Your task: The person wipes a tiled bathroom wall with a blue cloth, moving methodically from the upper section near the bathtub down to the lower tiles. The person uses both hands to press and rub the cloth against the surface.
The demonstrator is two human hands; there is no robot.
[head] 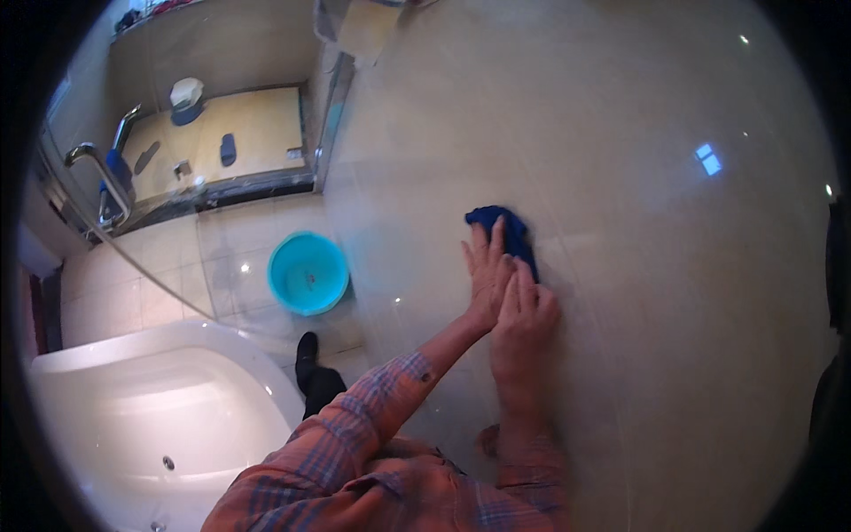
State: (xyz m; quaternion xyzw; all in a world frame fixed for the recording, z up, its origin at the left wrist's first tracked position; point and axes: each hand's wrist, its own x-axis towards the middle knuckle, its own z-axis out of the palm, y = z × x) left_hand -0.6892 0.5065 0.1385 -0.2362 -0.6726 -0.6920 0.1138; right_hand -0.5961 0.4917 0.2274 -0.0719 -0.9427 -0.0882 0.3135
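Note:
A dark blue cloth [510, 233] lies flat against the glossy beige tiled wall [631, 279], in front of me. On its left part my left hand [490, 276] rests with the fingers spread, pressing it to the tile. My right hand [528, 309] is beside and partly over the left one, fingers bent, at the lower end of the cloth. Whether its fingertips grip the cloth cannot be told, as they are partly hidden and blurred.
A turquoise plastic basin [308, 273] stands on the tiled floor [246, 239], left of my hands. At the lower left is a white bathtub [153, 399]. Beyond a glass panel with a metal handle [106, 179] lie a slipper [228, 150] and a shower-floor drain [181, 170].

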